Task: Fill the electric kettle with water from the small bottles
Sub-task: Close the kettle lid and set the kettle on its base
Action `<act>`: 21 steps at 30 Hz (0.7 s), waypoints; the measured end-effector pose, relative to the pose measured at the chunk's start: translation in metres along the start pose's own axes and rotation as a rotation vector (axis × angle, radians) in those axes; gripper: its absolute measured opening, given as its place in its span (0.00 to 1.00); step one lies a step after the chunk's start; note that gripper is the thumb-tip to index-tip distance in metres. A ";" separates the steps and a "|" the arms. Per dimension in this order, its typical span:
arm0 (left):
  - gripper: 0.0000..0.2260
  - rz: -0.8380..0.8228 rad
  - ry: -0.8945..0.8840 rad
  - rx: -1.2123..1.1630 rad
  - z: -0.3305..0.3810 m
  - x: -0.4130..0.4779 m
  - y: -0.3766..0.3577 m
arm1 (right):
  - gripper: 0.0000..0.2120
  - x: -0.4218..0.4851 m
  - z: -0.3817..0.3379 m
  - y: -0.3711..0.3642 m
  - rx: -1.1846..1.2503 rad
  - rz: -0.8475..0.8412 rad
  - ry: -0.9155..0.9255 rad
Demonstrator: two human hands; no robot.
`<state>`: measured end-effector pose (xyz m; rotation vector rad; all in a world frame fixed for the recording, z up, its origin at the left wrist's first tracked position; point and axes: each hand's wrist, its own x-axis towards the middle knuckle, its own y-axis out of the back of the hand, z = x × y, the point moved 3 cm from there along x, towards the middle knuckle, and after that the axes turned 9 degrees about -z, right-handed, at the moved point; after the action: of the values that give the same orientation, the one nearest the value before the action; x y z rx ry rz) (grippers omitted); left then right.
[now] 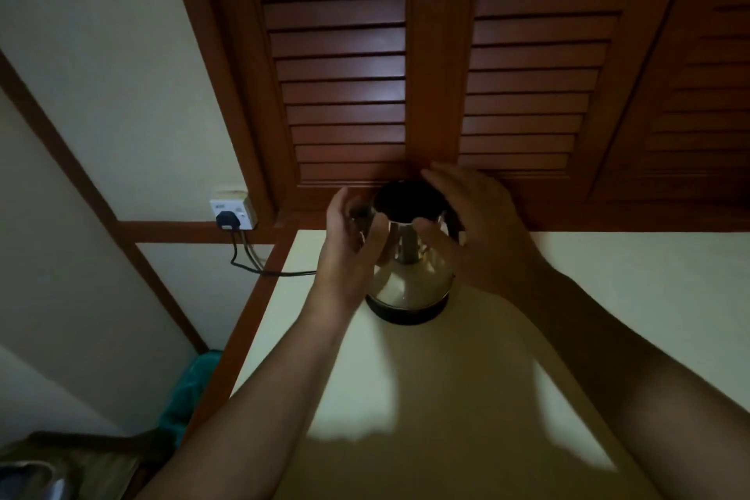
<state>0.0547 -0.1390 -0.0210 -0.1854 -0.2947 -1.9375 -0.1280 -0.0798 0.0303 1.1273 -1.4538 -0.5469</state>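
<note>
Against the back of the pale worktop [608, 296], close to the slatted wooden doors [345, 93], stands the steel kettle [410, 284] on its black base, and we have both hands up around its top. Our left hand [345, 244] curves in from the left with its fingers [375, 235] loosely spread, the thumb laid on the metal just below the rim; the other fingertips reach toward the dark part on the kettle's left side, and we cannot tell whether they press it. Our right hand [479, 227] arches over the right side, fingers half open, the thumb touching the body near the rim while the rest bend over the far edge of the mouth. Neither hand closes fully around anything.

At the kettle's top we see only a dark round shape, and we cannot tell whether it is an open mouth or a lid, nor whether any water is inside.

Left of the worktop, a white wall socket [234, 211] holds a black plug [226, 220], and a dark cord [259, 268] runs from it toward the kettle, passing behind our left wrist. Our forearms cast heavy shadows across the near worktop. Something green [190, 386] lies low beside the worktop's wooden edge.
</note>
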 end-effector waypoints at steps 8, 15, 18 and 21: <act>0.37 -0.113 0.023 0.066 0.004 -0.001 0.008 | 0.29 0.016 0.002 -0.011 -0.178 -0.131 0.060; 0.42 -0.180 0.052 0.095 0.008 0.006 0.012 | 0.27 0.015 -0.009 -0.013 -0.187 -0.046 0.022; 0.46 -0.191 0.071 0.094 0.007 0.008 0.014 | 0.26 0.017 -0.012 -0.014 -0.227 -0.076 -0.001; 0.44 -0.206 0.090 0.073 0.004 0.013 0.017 | 0.27 0.017 -0.015 -0.016 -0.262 -0.101 -0.037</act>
<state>0.0651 -0.1555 -0.0121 -0.0197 -0.3343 -2.1281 -0.1063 -0.0971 0.0287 0.9896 -1.3176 -0.8081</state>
